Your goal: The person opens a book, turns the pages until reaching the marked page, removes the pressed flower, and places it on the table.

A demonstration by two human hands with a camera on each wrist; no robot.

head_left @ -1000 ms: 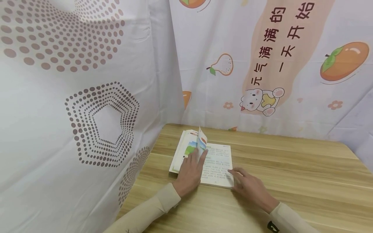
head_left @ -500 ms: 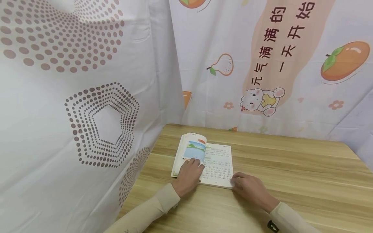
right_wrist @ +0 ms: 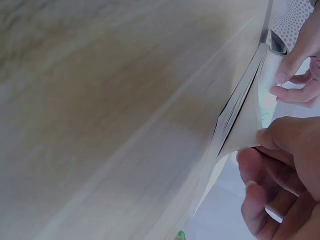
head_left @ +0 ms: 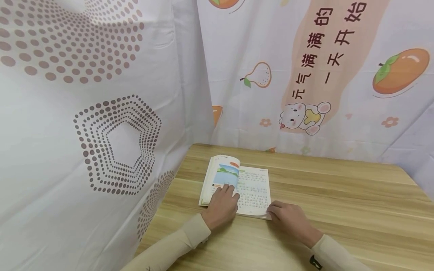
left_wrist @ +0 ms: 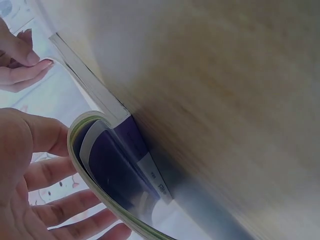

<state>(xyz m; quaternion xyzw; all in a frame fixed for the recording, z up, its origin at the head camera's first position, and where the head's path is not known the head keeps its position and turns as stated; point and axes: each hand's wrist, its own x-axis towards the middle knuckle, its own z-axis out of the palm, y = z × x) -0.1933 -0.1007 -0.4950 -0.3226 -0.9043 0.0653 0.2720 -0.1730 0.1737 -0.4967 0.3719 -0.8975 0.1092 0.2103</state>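
Wooden table (head_left: 339,188) w/ open book (head_left: 252,188) under loosely spread fingers (left_wrist: 52,172) of L hand (head_left: 222,205), page corner (right_wrist: 242,137) pinched in R hand (head_left: 291,220); poss. tear if tugged too hard.

A fruit-print curtain (head_left: 312,75) hangs behind a wood-grain table (head_left: 339,192)

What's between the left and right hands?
Head view: lower part of the open book's right-hand page; the right hand pinches that page's near corner.

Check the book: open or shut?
Open: the head view shows the book spread, left hand on the left page, right hand pinching the right page's lifted corner.
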